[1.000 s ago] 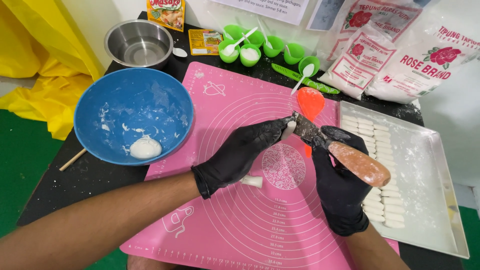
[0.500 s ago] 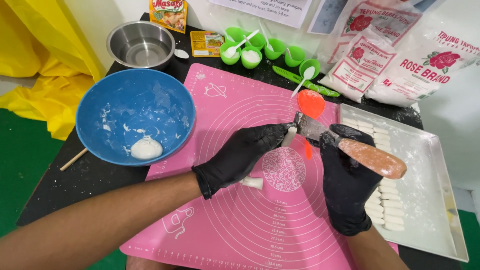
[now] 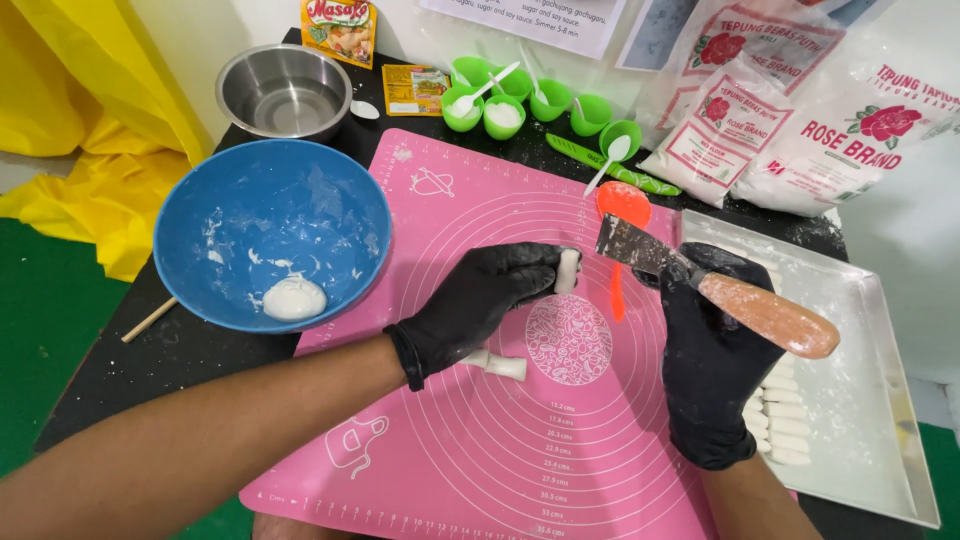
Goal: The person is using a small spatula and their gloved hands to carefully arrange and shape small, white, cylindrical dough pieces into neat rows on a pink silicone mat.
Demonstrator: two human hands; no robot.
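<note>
Both my hands wear black gloves over a pink silicone mat (image 3: 480,440). My left hand (image 3: 480,300) pinches a small white dough piece (image 3: 567,270) between its fingertips. A second short dough roll (image 3: 500,364) lies on the mat just under that hand. My right hand (image 3: 705,350) grips a metal scraper with a floury wooden handle (image 3: 765,312); its blade (image 3: 632,245) points left, a short gap from the pinched dough. Right of that hand a metal tray (image 3: 860,400) carries rows of cut white dough pieces (image 3: 780,425).
A blue bowl (image 3: 240,210) with a dough lump (image 3: 293,297) sits left of the mat, a steel bowl (image 3: 283,92) behind it. Green cups (image 3: 500,110), an orange spoon (image 3: 622,205), seasoning packets and flour bags (image 3: 800,120) line the back. Yellow cloth (image 3: 100,200) hangs left.
My left hand has lifted the dough piece clear of the scraper blade and drawn slightly left. My right hand with the scraper stays in about the same place.
</note>
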